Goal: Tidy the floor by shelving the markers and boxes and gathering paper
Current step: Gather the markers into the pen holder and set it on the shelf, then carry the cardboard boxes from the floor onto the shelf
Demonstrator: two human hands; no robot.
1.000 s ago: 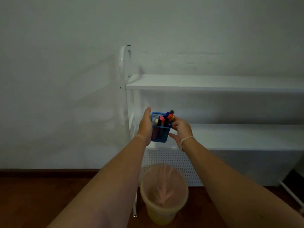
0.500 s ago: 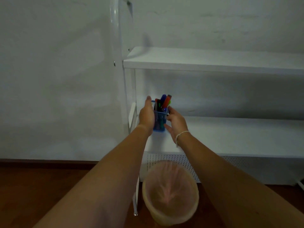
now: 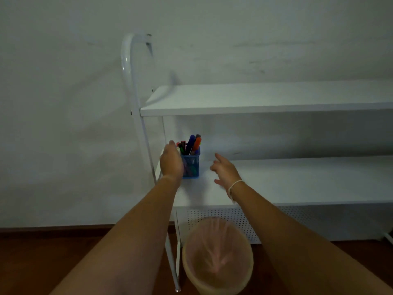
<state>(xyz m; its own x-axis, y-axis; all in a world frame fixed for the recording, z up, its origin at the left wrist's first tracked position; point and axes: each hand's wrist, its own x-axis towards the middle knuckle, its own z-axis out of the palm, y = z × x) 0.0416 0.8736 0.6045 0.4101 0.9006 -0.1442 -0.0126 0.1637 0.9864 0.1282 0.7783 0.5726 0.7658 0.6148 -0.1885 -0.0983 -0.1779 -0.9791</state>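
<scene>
cupping the blue mesh holder [image 3: 191,166] — left hand [image 3: 171,163] curled; right hand [image 3: 225,171] loose, empty.

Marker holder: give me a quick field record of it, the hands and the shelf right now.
marker holder: blue mesh, upright on lower shelf, near its left end
markers: standing inside
left hand: against holder's left side
right hand: open, clear of holder
upper shelf: bare where visible
waste bin: on floor below, pink liner
</scene>
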